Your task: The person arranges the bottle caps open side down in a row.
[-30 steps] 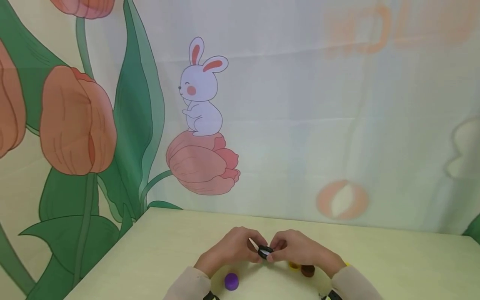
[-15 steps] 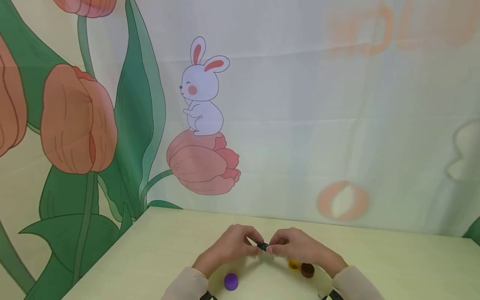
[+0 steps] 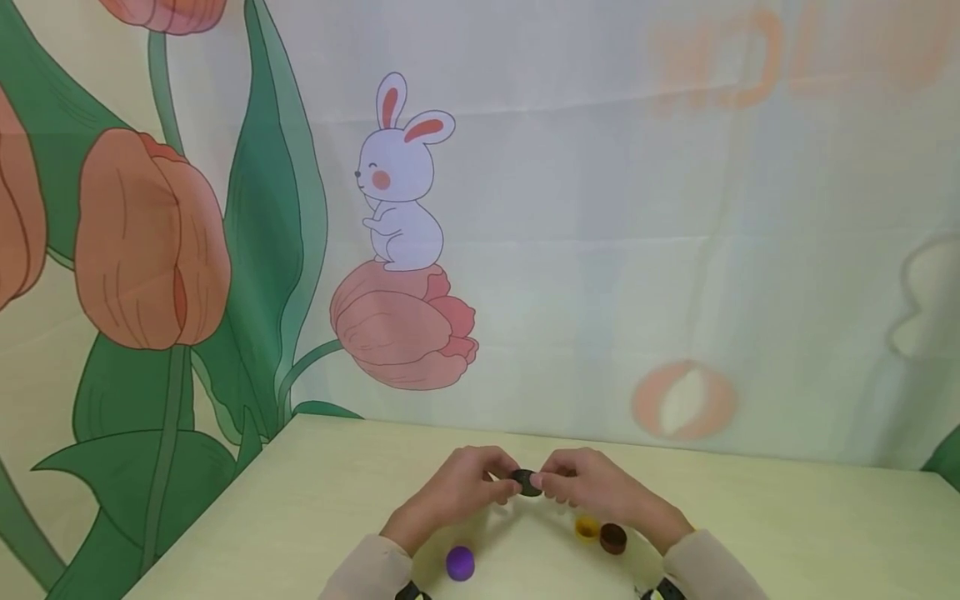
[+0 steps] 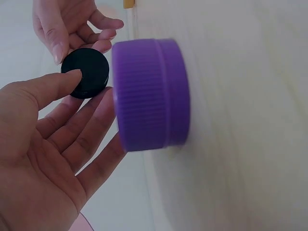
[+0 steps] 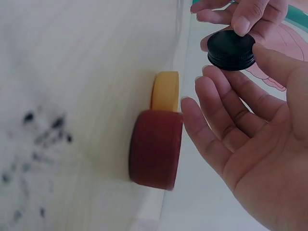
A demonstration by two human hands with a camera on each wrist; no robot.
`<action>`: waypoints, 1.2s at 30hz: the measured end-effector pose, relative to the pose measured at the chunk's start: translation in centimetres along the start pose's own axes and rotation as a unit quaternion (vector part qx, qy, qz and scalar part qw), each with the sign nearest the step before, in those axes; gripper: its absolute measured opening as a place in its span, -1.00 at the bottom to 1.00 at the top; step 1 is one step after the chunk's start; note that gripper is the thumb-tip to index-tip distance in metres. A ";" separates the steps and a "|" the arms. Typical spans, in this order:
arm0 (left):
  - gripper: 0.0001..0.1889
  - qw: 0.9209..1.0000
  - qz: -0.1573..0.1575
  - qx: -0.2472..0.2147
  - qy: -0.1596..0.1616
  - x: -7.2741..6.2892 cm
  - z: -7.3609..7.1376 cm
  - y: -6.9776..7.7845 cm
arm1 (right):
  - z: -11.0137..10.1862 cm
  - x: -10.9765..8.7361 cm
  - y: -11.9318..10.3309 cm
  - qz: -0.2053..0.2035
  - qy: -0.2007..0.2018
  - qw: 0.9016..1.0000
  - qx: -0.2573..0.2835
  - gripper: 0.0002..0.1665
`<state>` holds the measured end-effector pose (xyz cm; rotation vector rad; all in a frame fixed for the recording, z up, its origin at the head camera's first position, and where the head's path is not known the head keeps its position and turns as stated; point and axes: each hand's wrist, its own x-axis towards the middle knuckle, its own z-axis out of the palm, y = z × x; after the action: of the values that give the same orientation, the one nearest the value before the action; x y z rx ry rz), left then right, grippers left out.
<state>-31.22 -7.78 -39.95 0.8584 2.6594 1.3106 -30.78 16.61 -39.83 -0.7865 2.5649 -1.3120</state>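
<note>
Both hands hold a round black bottle cap point(image 3: 529, 482) between them, raised over the table. My left hand point(image 3: 467, 490) pinches its left edge, the thumb lying on the smooth flat face, as the left wrist view shows on the black cap point(image 4: 89, 77). From the other side my right hand point(image 3: 596, 489) pinches the opposite edge with thumb and fingers. The ridged rim of the black cap point(image 5: 231, 57) shows in the right wrist view. On the table near my left forearm sits a purple cap point(image 3: 461, 564), with a ribbed side in the left wrist view.
Beside my right wrist, a yellow cap point(image 3: 587, 527) and a brown cap point(image 3: 613, 539) stand close together, hollow sides up. The pale table point(image 3: 360, 467) meets a hanging cloth point(image 3: 570, 250) printed with a rabbit and tulips at its back edge.
The black cap has been turned over in the fingers: its hollow side showed first, then its edge, now its flat face. Both hands have risen slightly in the head view.
</note>
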 end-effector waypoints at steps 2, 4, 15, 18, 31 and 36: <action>-0.90 1.000 -0.001 -0.001 0.002 0.0 0.0 0.0 | 0.0 0.0 0.0 -0.002 0.002 1.000 0.001 -0.69; -0.89 1.000 -0.002 -0.003 0.002 0.0 0.0 -0.1 | 0.0 0.0 0.0 -0.003 0.002 1.000 0.004 -0.71; -0.59 0.999 0.018 0.030 0.011 0.0 -0.1 0.1 | 0.1 0.1 0.4 -0.014 0.001 1.000 0.018 -0.65; -0.47 0.999 0.033 0.030 0.008 -0.2 -0.2 0.3 | 0.2 0.1 0.4 -0.015 0.005 1.000 0.015 -0.64; -0.48 0.997 0.060 0.051 0.013 -0.1 -0.3 0.3 | 0.3 0.3 0.7 -0.021 -0.002 0.999 0.032 -0.62; -0.51 0.997 0.063 0.050 0.014 -0.2 -0.2 0.1 | 0.3 0.1 0.5 -0.020 -0.006 0.999 0.029 -0.59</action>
<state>-31.06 -8.00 -39.75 1.0427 2.7538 1.2313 -30.98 16.57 -40.35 -0.8355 2.5020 -1.3822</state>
